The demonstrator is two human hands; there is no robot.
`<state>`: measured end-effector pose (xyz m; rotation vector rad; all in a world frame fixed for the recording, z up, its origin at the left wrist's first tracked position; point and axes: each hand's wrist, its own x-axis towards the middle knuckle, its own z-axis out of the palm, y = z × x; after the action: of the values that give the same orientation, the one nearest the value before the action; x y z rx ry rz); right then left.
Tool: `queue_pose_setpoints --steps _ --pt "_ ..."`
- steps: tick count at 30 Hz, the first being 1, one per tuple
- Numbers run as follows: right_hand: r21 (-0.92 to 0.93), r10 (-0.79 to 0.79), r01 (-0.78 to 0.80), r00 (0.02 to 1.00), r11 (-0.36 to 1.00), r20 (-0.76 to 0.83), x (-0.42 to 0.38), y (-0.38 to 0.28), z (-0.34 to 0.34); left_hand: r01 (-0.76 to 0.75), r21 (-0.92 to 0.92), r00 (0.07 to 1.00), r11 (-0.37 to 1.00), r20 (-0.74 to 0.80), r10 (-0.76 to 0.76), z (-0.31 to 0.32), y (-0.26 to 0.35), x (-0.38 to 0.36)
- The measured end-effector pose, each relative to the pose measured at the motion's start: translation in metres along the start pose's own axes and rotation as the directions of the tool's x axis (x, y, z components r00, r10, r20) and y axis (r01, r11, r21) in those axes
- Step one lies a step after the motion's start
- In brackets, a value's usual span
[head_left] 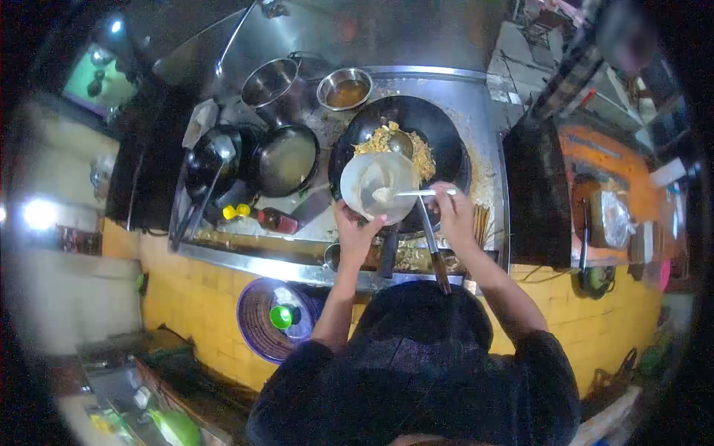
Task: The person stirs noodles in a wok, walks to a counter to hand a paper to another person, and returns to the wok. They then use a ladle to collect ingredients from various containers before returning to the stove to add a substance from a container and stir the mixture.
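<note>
My left hand (pixel 358 236) is closed on the near rim of a whitish, translucent bowl (pixel 356 177), which is held tilted above the near side of a black wok (pixel 445 126). A white spoon (pixel 425 193) is pinched in my right hand (pixel 456 217). Its tip is inside the bowl, with a pale lump on it. Brown, chopped or shredded food (pixel 381 140) lies in the wok, partly hidden by the bowl. A ladle (pixel 432 241) rests with its head in that food and its wooden handle pointing toward me. Neither hand touches the ladle.
A second wok (pixel 288 160) with cloudy liquid stands to the left, beside a dark pan (pixel 212 160). Behind are a steel pot (pixel 269 82) and a steel bowl (pixel 346 89) of brown liquid. A yellow-capped bottle (pixel 277 221) lies nearer. Below is a purple-rimmed basket (pixel 251 320).
</note>
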<state>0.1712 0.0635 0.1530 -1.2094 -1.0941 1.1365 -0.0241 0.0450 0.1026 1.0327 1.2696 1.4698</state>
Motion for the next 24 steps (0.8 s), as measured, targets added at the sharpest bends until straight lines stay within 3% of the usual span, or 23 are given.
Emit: queue_pose_setpoints --steps 2,3,4,5,6,9,11,13,14,16,17,19,21,24 --pt "-0.288 -0.179 0.266 0.938 0.920 0.296 0.007 0.007 -0.002 -0.036 -0.034 0.999 0.999 0.021 0.037 -0.008 -0.001 0.001" --pt "-0.291 -0.178 0.271 0.934 0.918 0.308 0.013 0.003 -0.002 -0.076 -0.061 0.995 0.995 0.065 0.080 -0.009 0.005 0.003" --pt "-0.327 -0.397 0.557 0.804 0.763 0.443 0.018 -0.002 -0.003 -0.076 -0.066 0.995 0.995 0.056 0.080 -0.011 0.012 0.002" --pt "-0.310 -0.554 0.787 0.602 0.533 0.575 0.022 -0.008 -0.004 -0.050 -0.076 0.997 0.996 0.059 0.054 -0.012 0.020 0.000" --pt "-0.354 -0.552 0.822 0.563 0.445 0.615 0.023 -0.020 -0.002 -0.023 -0.083 0.998 0.996 0.062 0.028 -0.013 0.027 -0.002" --pt "-0.317 -0.547 0.865 0.494 0.389 0.676 0.034 -0.033 -0.006 -0.085 -0.023 0.992 0.996 0.094 0.086 -0.022 0.026 -0.002" --pt "-0.325 -0.533 0.822 0.555 0.467 0.639 0.031 -0.027 -0.008 -0.052 -0.047 0.987 0.998 0.149 0.058 -0.022 0.034 0.002" --pt "-0.386 -0.371 0.577 0.790 0.720 0.488 0.021 -0.011 -0.009 -0.152 -0.079 0.972 0.985 0.168 0.164 -0.017 0.043 0.006" --pt "-0.389 -0.371 0.573 0.793 0.721 0.483 0.014 -0.002 -0.007 -0.150 -0.078 0.971 0.986 0.174 0.162 -0.016 0.043 0.007" --pt "-0.240 -0.267 0.338 0.920 0.910 0.286 -0.004 0.015 0.003 0.076 -0.254 0.990 0.964 0.133 -0.043 -0.017 0.041 0.008" --pt "-0.238 -0.264 0.332 0.924 0.913 0.277 -0.014 0.021 0.010 0.081 -0.248 0.989 0.965 0.141 -0.047 -0.016 0.038 0.009" --pt "0.106 0.046 -0.047 0.999 0.993 0.011 -0.033 0.029 0.029 -0.021 -0.146 0.994 0.989 0.104 0.036 -0.009 0.030 0.007" --pt "0.103 0.038 -0.036 0.999 0.994 -0.025 -0.039 0.045 0.037 -0.044 -0.056 0.995 0.997 0.092 0.049 -0.001 0.028 0.009" --pt "0.177 0.158 -0.137 0.981 0.975 -0.109 -0.041 0.053 0.044 -0.055 0.082 0.995 0.995 0.088 0.048 0.002 0.025 0.013"
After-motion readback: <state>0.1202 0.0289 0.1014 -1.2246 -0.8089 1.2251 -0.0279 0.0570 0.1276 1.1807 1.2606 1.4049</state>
